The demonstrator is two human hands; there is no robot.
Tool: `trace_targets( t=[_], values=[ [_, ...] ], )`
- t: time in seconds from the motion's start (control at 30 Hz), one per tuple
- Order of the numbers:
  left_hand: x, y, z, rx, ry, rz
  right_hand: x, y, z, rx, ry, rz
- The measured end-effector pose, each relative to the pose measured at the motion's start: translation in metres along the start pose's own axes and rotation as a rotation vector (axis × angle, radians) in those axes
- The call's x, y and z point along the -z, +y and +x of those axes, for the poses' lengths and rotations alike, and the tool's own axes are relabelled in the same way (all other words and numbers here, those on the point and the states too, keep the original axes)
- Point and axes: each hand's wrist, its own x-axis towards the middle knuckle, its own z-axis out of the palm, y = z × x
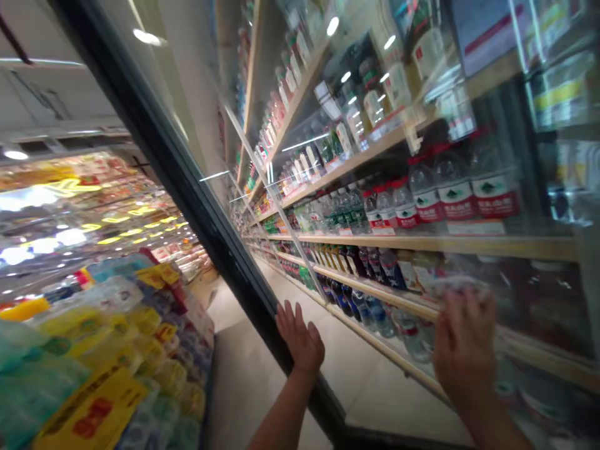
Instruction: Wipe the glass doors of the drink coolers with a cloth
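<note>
1. The left hand (300, 340) lies flat, fingers spread and pointing up, against the black-framed glass cooler door (197, 187). It touches the frame's lower stretch.
2. The door's long edge runs on a slant from upper left down to lower middle. The left hand is on it; the right hand (464, 356) is well apart, off to the right.
3. The right hand is raised, back to the camera, at the pale wooden shelf (422, 244) rows. Its fingers bend up to a pale, blurred clear object (457, 286); I cannot tell whether they close on it.
4. Above it stand clear water bottles with red caps and red-and-white labels (452, 194) bearing a dark mountain mark; the print is too blurred to read.
5. Far left, a yellow sign with red print (91, 412), unreadable, lies on stacked packets.
</note>
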Motion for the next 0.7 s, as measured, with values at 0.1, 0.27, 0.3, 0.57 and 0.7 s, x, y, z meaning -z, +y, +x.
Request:
trace_targets(
  t=[0.1,0.27,0.3,0.57,0.7],
  values=[
    [0.001,-0.001,0.002,0.006,-0.03,0.013,-0.005,-0.033,-0.003,0.185,-0.228,0.025],
    [-0.003,0.0,0.002,0.039,-0.083,-0.007,0.009,0.0,0.014,0.099,-0.099,-0.048],
    [-0.003,0.001,0.002,0.056,-0.087,-0.016,0.016,0.016,0.019,0.023,0.002,-0.068],
    [0.002,0.01,0.004,0.025,-0.074,-0.008,0.015,0.027,0.0,-0.057,0.107,-0.07],
    [0.0,0.01,0.004,0.057,-0.067,-0.027,-0.008,-0.021,-0.035,0.303,-0.214,0.019]
  ],
)
